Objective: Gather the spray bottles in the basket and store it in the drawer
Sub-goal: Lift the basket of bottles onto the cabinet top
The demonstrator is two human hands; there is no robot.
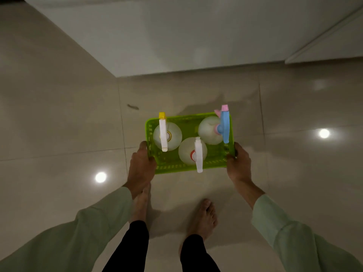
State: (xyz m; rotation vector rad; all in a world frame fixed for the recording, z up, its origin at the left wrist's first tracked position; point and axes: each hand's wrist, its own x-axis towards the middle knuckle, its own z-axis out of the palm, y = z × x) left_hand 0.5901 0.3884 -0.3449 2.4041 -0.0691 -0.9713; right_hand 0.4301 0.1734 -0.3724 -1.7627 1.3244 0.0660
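Observation:
I hold a bright green perforated basket [182,168] in the air above the tiled floor. My left hand [141,163] grips its left rim and my right hand [238,163] grips its right rim. Three round clear spray bottles stand upright inside. One with a white trigger and yellow nozzle [163,132] is at the left. A second, with a white trigger and red collar [198,155], is at the near middle. The third, with a blue trigger and pink nozzle [225,126], is at the far right.
Glossy beige floor tiles [59,118] reflect two ceiling lights. A pale wall or cabinet face [176,40] rises ahead, with a slanted panel edge [324,42] at the upper right. My bare feet [204,218] stand below the basket. A small dark speck [133,107] lies on the floor.

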